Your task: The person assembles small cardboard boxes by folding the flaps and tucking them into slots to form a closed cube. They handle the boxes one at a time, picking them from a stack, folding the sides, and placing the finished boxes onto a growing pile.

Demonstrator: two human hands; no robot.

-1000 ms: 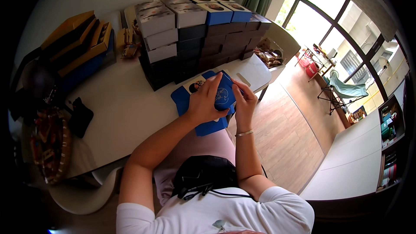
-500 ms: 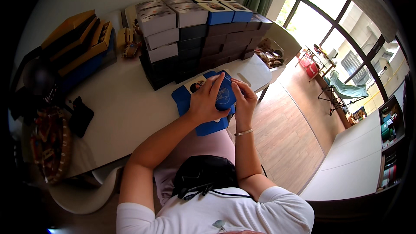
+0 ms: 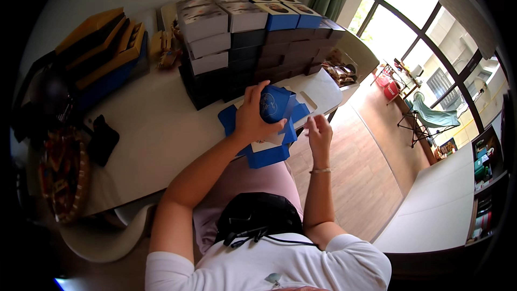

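My left hand holds a partly folded blue cardboard box above the table's near edge. Its fingers reach over the top and the thumb presses low on the box; a line drawing shows on the blue face, and a flap stands out on the right. My right hand is apart from the box, just to its right, with fingers loosely bent and nothing visible in them. Beneath the box lie flat blue and white box blanks, partly hidden by my left hand.
Stacked boxes in white, black, brown and blue stand at the back of the white table. Yellow and black boxes lean at the left, near a wicker basket and a black pouch-like item. A container of wrapped packets stands far right.
My right hand has let go of the box and moved right and slightly down. The box stays in my left hand, turned a little, with its flap now showing.
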